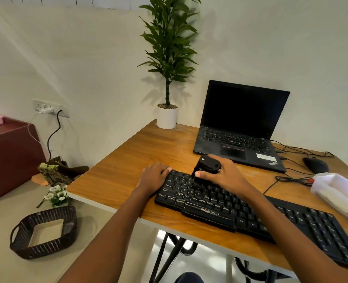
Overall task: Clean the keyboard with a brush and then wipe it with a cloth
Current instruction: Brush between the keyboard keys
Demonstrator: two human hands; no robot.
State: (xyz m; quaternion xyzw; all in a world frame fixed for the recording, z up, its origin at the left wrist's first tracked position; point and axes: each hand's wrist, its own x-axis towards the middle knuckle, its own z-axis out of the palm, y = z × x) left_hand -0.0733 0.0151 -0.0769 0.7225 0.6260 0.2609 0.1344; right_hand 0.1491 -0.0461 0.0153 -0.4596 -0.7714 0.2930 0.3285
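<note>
Right hand [228, 176] grips a black brush [206, 166], bristles on the keyboard [209, 213]; left hand [153, 175], fingers loose, rests on its left end.

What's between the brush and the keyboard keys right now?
Nothing visible. The right hand holds the brush down on the keyboard's left keys; the left hand rests on its left end, clear of the brush.
</note>
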